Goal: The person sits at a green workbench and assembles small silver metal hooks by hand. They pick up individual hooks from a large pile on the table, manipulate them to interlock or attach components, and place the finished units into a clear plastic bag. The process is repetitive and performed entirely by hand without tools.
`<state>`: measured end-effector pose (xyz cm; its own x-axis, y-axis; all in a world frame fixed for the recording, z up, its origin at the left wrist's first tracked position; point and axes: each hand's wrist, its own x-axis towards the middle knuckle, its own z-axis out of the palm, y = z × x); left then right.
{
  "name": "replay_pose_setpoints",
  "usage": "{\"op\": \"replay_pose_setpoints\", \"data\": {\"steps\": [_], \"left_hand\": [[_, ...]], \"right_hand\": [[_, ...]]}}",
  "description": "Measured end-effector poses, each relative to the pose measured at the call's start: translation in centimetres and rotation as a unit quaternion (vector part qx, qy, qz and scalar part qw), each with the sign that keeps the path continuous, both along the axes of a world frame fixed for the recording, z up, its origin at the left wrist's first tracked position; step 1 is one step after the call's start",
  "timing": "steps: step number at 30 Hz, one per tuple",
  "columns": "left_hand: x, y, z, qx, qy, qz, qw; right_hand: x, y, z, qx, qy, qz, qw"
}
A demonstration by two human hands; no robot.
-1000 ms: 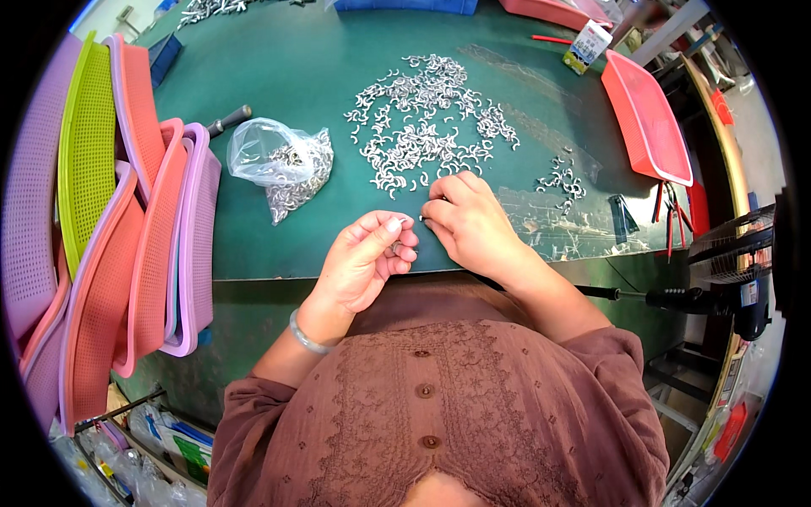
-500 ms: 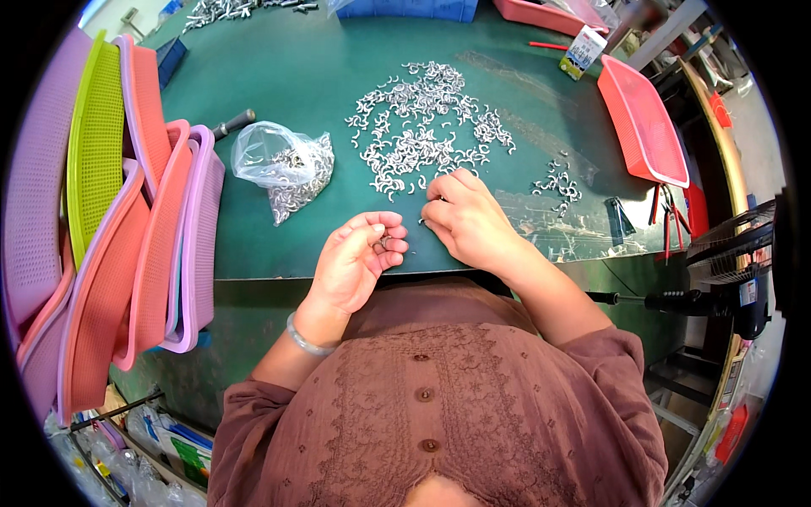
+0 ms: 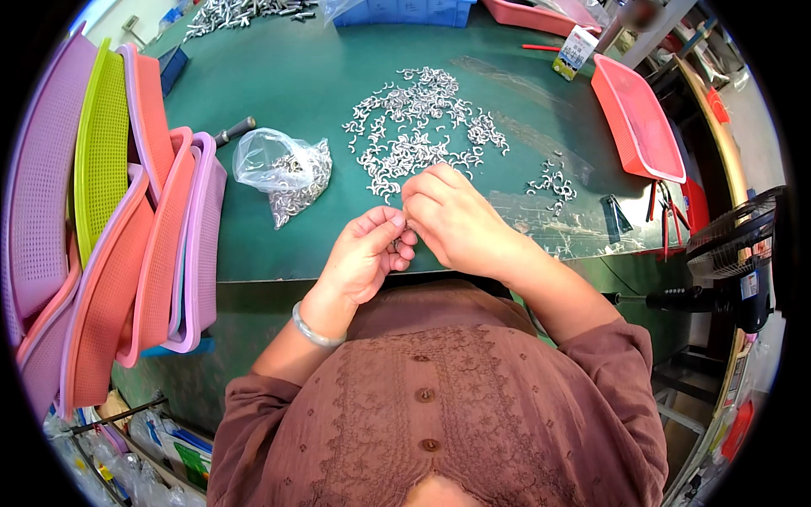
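Note:
Close to the table's near edge, my left hand (image 3: 365, 253) is closed, thumb against curled fingers, around small metal pieces that show only as dark glints. My right hand (image 3: 452, 215) meets it, fingertips pinched together at the left thumb; what they pinch is hidden. Just beyond lies a loose pile of small curved silvery metal pieces (image 3: 414, 152), spread over the green table. Left of the pile stands an open clear plastic bag (image 3: 302, 182) partly filled with similar pieces. A smaller scatter of the pieces (image 3: 553, 184) lies to the right.
Pink, purple and green plastic baskets (image 3: 101, 152) stand stacked on edge at the left. A pink basket (image 3: 639, 118), a small carton (image 3: 576, 52) and red-handled pliers (image 3: 666, 215) are at the right, near a black fan (image 3: 735, 245). A blue bin (image 3: 405, 12) sits at the back.
My right hand has moved left from the near edge of the pile to my left hand, and their fingertips now meet. My left hand has shifted slightly right and closed more.

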<state>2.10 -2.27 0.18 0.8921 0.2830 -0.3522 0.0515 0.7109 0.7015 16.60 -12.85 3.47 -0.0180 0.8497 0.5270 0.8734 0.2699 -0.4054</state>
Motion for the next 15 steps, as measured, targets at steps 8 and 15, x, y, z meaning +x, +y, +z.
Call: {"op": "replay_pose_setpoints", "data": {"steps": [8,15], "left_hand": [[-0.6,0.5,-0.1,-0.141,-0.033,0.001,0.989],[-0.8,0.7,-0.4,-0.160,-0.039,0.011,0.986]], "right_hand": [[1.5,1.1,-2.7,-0.042,-0.059,-0.114,0.991],[1.4,-0.1,-2.2,-0.059,-0.041,-0.068,0.995]]}}
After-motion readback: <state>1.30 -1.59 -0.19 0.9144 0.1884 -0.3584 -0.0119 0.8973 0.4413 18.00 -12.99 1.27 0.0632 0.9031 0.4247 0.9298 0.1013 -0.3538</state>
